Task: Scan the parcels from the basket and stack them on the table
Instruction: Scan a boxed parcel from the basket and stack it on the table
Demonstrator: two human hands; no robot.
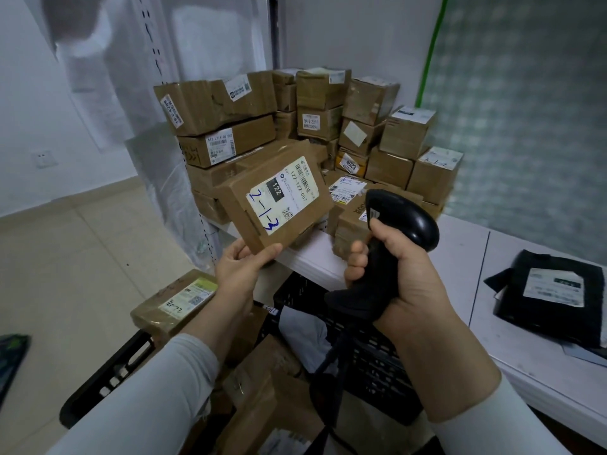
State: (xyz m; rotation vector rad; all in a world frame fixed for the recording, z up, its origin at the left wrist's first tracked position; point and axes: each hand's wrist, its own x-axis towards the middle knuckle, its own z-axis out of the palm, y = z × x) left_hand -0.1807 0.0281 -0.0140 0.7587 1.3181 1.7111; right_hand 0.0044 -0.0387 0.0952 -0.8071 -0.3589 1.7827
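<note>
Scanning step: one parcel is held up with its label facing the scanner; judged mid-task, reading not yet confirmed.
Table (pixel 460 257): white, one in view, running along the right wall; it carries the stack at its far end.
Stack (pixel 312 126): brown cardboard boxes piled several high in the corner; more than a dozen show, exact count unclear since some hide others.
Basket (pixel 371 356): one black slotted crate under the table edge, low in view.
Parcels left in basket (pixel 262 382): at least three brown boxes, plus one pale soft packet; more may lie beneath.
Black bag (pixel 551 303): one, flat on the table at right, white label up, well apart from the stack.
Held parcel (pixel 276 200): one flat brown box, tilted, in the air just in front of the stack; label reads 122, with 2-1-3 written in blue.
Left hand (pixel 241 267): fingers pinching the box's lower corner, thumb on top.
Right hand (pixel 400 274): fingers clenched round the grip of the scanner (pixel 402 218); one scanner, black, corded, nose towards the stack.
Next move: aim at the barcode, trigger, then set the box on the stack.
</note>
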